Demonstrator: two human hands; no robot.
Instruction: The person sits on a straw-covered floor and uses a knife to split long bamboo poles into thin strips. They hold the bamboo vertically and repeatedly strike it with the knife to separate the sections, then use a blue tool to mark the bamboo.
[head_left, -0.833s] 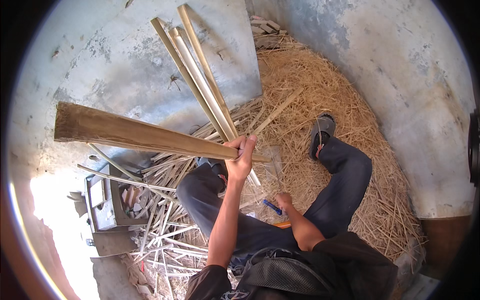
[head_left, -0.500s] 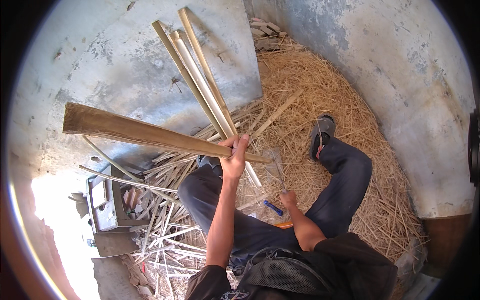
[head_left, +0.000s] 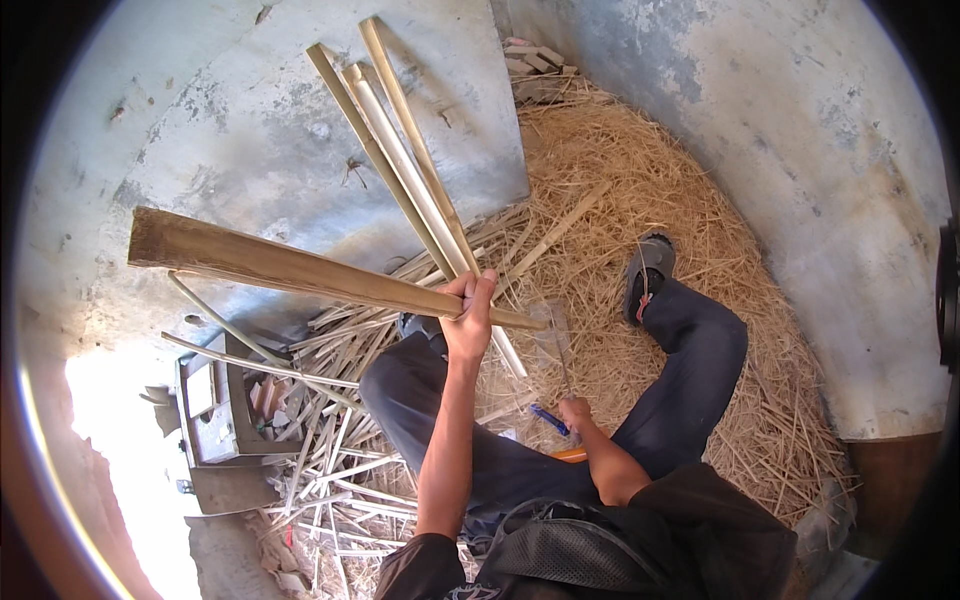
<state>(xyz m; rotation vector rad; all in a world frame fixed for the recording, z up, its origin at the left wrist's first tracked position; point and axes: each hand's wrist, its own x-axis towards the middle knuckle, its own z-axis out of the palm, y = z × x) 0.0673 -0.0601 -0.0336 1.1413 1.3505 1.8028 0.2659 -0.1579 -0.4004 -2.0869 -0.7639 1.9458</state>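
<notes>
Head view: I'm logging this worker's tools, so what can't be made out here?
- Tool in the right hand: a blurred blade rises from it; a blue piece shows beside it, but the kind is unclear.
- Left foot: hidden behind the left hand and the wooden slat it grips.
- Open metal box: contents too small and glare-washed.
- Lower left floor: overexposed by sunlight.

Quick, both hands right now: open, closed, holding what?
Left hand: closed around a long bamboo slat, held out to the left.
Right hand: closed on a blade's handle; the blade points up.
</notes>
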